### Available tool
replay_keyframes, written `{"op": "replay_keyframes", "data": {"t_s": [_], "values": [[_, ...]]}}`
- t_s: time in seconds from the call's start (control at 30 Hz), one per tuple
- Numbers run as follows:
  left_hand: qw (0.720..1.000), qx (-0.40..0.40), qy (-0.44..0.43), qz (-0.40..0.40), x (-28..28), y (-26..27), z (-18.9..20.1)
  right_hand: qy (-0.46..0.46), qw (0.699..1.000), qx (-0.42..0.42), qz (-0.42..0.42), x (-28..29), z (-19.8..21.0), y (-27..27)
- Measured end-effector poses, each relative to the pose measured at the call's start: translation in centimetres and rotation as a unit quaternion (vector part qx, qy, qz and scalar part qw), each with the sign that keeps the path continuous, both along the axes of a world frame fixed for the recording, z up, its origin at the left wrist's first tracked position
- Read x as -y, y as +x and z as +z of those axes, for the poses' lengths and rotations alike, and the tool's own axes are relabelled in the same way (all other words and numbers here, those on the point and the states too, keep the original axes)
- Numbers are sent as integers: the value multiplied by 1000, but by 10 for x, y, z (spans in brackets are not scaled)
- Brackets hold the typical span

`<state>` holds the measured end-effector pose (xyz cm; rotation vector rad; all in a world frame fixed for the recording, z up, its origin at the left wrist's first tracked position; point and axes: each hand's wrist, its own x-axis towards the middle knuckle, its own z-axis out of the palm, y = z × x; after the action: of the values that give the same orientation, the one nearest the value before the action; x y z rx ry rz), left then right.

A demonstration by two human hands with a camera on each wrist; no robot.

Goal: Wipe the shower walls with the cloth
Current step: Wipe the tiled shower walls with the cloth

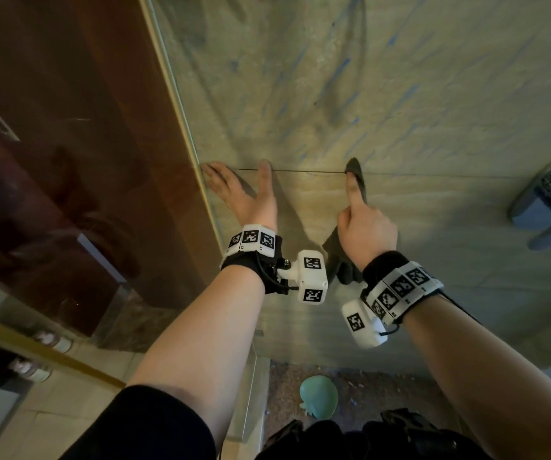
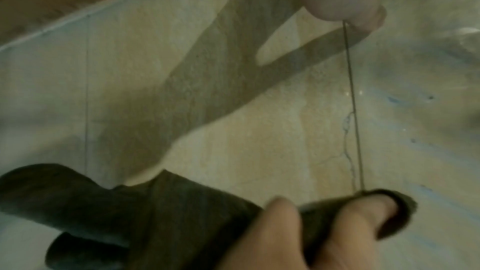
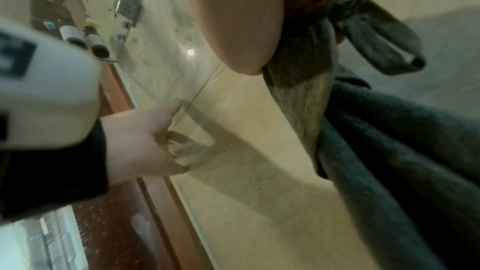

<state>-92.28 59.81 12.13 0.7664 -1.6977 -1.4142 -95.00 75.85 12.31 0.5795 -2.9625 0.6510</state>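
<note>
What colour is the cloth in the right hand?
Dark grey cloth, clearest in the right wrist view.

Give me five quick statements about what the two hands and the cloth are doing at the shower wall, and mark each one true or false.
1. The right hand grips the dark cloth. True.
2. The left hand holds the cloth too. False: it lies flat and spread on the tiled wall, holding nothing.
3. The right index finger pushes a bit of cloth against the grout line between two tiles. True.
4. The cloth is white. False: it is dark grey.
5. A chrome tap handle sits left of both hands. False: it is at the right edge of the head view, beyond the right hand.
</note>
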Motion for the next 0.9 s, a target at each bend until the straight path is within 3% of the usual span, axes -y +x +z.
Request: {"op": "replay_keyframes", "data": {"t_s": [0.13,0.33,0.53,0.7,0.8,0.9], "values": [[1000,-4,24,18,-5,-7,7,51,997,-5,66,8,4,-3],[999,-8,31,27,-5,-12,6,30,999,-9,-14,-17,-2,-5],[999,-7,29,36,-7,-12,7,8,999,19,32,-16,-7,-8],[999,-6,27,39,-6,-13,6,-3,999,-4,-32,-33,-2,-12],[999,-10,30,40,-7,-13,6,-15,1000,16,6,-22,-2,-7],[999,-8,28,41,-8,-12,6,30,998,5,54,-15,-1,-7]]}}
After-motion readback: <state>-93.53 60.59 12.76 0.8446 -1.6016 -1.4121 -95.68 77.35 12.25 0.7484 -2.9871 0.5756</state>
